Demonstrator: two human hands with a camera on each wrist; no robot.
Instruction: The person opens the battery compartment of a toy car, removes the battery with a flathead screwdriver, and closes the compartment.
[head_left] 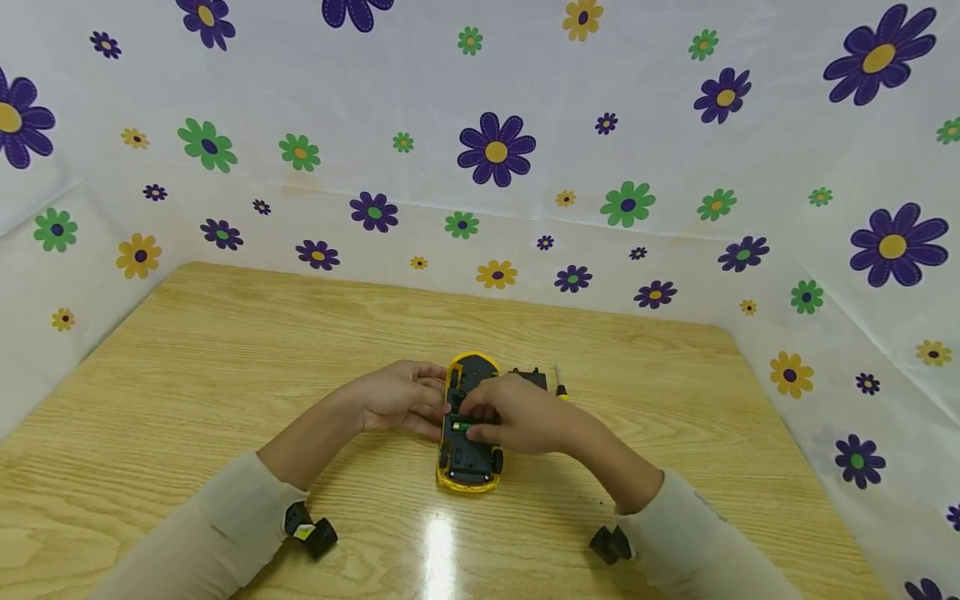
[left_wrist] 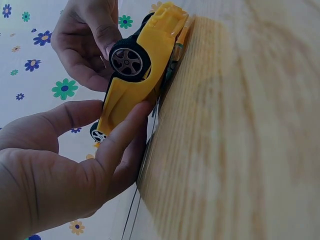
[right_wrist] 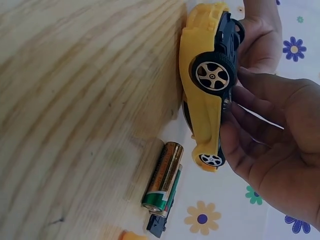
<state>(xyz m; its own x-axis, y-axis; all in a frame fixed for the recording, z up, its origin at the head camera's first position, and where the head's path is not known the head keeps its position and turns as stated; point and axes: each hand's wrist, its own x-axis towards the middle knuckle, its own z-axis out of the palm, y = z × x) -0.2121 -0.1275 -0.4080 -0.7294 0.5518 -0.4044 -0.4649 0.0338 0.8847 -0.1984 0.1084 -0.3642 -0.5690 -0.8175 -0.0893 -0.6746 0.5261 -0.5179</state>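
Note:
A yellow toy car point(head_left: 472, 458) lies upside down on the table, its black underside and wheels facing up. My left hand point(head_left: 401, 396) grips the car's left side, thumb against the underside edge and fingers along the yellow body point(left_wrist: 127, 97). A small green battery point(head_left: 459, 427) shows in the opening of the underside. Over it, my right hand point(head_left: 517, 412) has its thumb and curled fingers at the battery, which it seems to pinch. In the right wrist view those fingertips hide behind the car's edge. Another battery point(right_wrist: 164, 175), gold and green, lies on the table beside the car.
Right of the car lies a black plastic piece point(head_left: 531, 378), partly covered by my right hand. A screwdriver point(head_left: 561, 388) with a thin shaft lies just beyond it. Flower-printed white sheeting point(head_left: 420, 167) borders the wooden table point(head_left: 300, 325) at the back and sides.

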